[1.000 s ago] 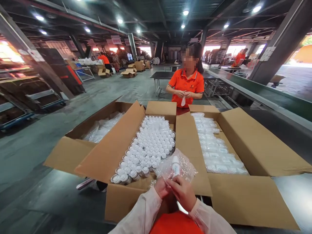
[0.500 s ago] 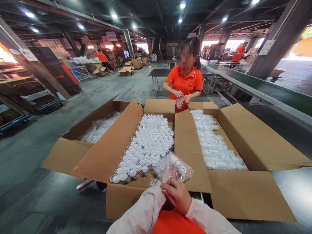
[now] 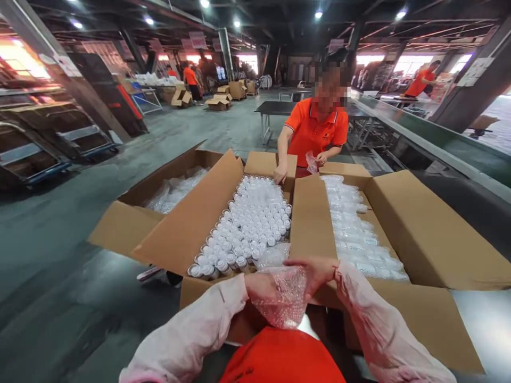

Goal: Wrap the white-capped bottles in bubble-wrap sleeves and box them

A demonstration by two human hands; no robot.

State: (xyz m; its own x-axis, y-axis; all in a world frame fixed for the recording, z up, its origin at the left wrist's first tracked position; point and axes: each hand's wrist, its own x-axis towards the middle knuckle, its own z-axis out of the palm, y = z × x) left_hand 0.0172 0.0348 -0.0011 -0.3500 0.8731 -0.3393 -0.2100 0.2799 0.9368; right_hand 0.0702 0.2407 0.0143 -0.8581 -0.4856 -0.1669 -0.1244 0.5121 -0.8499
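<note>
Bubble-wrap bag at near end of middle carton. Right hand half-curled, holding bag's right side; left hand against plastic (finger closure hidden, cannot tell). Wrapped rows lie in right carton; many white-capped bottles, middle carton, unwrapped.

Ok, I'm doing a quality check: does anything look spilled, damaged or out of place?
Nothing stands out: the white-capped cylindrical bottles stand packed in the middle brown cardboard carton, the clear bubble-wrapped bottles lie in rows in the right carton, and no spill shows. Damage inside the crinkled clear bubble-wrap bag can't be judged.
</note>
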